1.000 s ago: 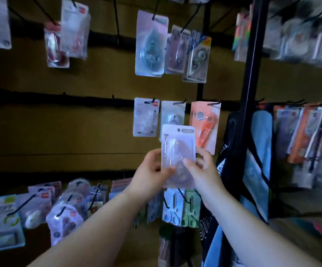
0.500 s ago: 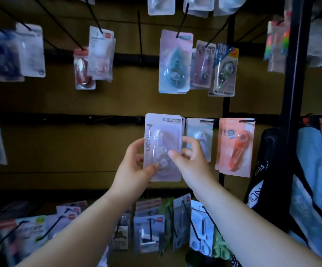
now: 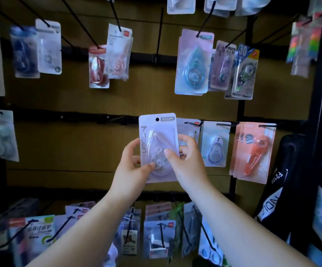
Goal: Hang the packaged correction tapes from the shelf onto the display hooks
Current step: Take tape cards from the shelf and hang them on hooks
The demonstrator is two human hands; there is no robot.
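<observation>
Package of correction tape (image 3: 157,132) stands upright at centre, pinched by the left hand (image 3: 135,168) at its 7 o'clock corner and the right hand (image 3: 188,162) at its 4 o'clock edge. "Moon" runs sideways down its card; a hanging pack (image 3: 215,145) at 3 o'clock bears "5".

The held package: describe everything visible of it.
The package is a pale lilac card with a clear blister over a transparent tape dispenser with round gears. Vertical lettering runs down its left side; a dark hang hole near the top has no hook through it. It stands upright, pinched low between the left hand and right hand, thumbs on front.
</observation>
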